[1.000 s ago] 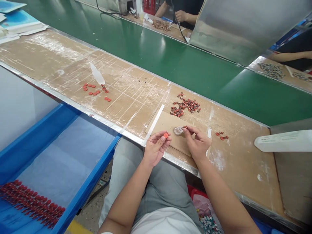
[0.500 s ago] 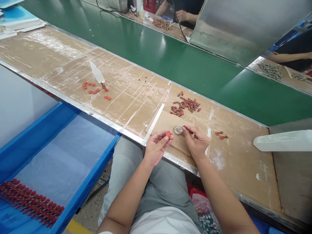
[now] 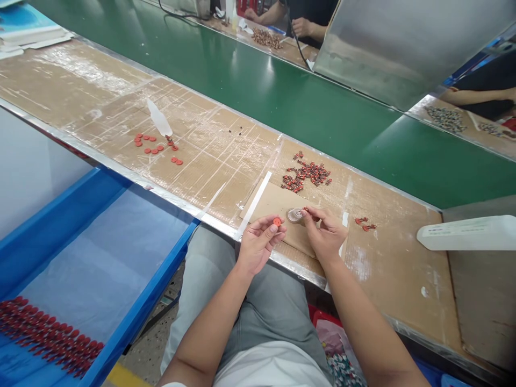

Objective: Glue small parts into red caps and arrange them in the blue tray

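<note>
Pinched between the thumb and fingers of my left hand (image 3: 262, 242) is a small red disc (image 3: 277, 221). My right hand (image 3: 325, 231) grips a small red-and-dark figurine (image 3: 305, 210), mostly covered by the fingertips, right at a small clear dish (image 3: 294, 215). Whether the piece touches the dish I cannot tell. The dish stands on a flat cardboard sheet (image 3: 272, 200). Behind it lies a pile of similar red-and-dark figurines (image 3: 308, 175). Two more figurines (image 3: 365, 223) lie to the right of my right hand.
Several red discs (image 3: 153, 151) lie near a white squeeze bottle (image 3: 159, 118) at left. A large white bottle (image 3: 467, 233) lies at right. A blue tray (image 3: 153, 274) holds rows of red pieces. Beyond runs a green belt (image 3: 226, 80), with a co-worker's hand (image 3: 302, 27) across it.
Both my hands stay nearly where they were, still gripping the same pieces. The view has shifted slightly. Across the belt, a co-worker's hand has come further into sight.
</note>
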Motion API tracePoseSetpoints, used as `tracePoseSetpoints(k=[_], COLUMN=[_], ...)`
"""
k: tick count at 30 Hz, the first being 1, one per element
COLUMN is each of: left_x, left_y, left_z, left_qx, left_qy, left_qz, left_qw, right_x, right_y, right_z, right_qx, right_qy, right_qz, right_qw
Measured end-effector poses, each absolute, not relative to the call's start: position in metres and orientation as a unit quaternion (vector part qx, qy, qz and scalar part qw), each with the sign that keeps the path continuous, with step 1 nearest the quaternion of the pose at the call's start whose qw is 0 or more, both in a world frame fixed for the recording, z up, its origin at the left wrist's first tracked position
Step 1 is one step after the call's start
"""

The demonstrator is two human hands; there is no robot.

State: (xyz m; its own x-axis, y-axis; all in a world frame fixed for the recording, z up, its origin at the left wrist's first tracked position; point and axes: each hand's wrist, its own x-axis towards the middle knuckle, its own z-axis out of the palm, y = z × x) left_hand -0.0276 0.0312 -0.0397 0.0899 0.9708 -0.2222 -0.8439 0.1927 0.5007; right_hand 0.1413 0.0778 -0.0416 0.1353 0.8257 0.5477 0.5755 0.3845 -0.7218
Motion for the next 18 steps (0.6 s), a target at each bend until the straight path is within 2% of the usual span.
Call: tracePoseSetpoints(k=[6, 13, 18], left_x=[-0.026, -0.015, -0.006], left_y=[0.031, 0.023, 0.012], left_z=[-0.039, -0.030, -0.017], left_qx=[0.120, 0.137, 0.149], left_qy=[0.279, 0.262, 0.249], left_qz=[0.625, 0.647, 0.648], left_qw=[0.719, 0.703, 0.704], right_x=[0.138, 0.130, 0.121], right_y=[0.078, 0.063, 0.027], right_z=[-0.041, -0.012, 0.011], right_qx=[-0.525, -0.526, -0.468], right_qy=[-0.548, -0.427, -0.449], right_qz=[0.220, 0.353, 0.391], right_qw=[0.613, 0.645, 0.653])
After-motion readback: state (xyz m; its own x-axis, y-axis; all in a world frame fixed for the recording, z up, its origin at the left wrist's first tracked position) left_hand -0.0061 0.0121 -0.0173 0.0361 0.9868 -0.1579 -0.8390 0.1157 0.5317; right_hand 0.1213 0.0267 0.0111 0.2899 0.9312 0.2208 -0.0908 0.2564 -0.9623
